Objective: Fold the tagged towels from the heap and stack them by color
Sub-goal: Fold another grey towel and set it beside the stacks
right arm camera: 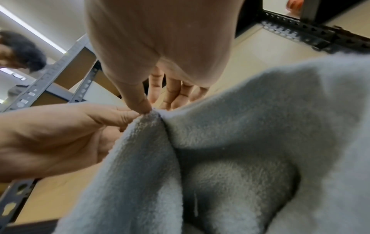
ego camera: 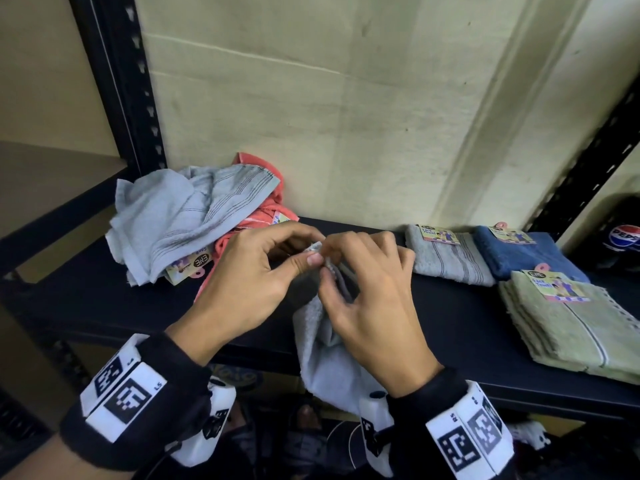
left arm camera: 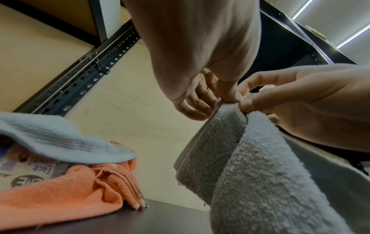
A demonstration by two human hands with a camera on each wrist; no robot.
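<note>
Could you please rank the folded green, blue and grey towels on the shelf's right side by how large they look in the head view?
1. green towels, clearly largest, though nearest the camera.
2. and 3. grey towel and blue towel look about alike; I would not rank them.

A Pepsi bottle (ego camera: 623, 237) stands beside the shelf upright (ego camera: 585, 168).

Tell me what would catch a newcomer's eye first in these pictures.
First, the left hand and the right hand pinching the top edge of a grey towel that hangs over the front of the dark shelf. Next, the crumpled heap of grey and coral towels at the back left. To the right lie folded grey, blue and green towels with tags.
</note>
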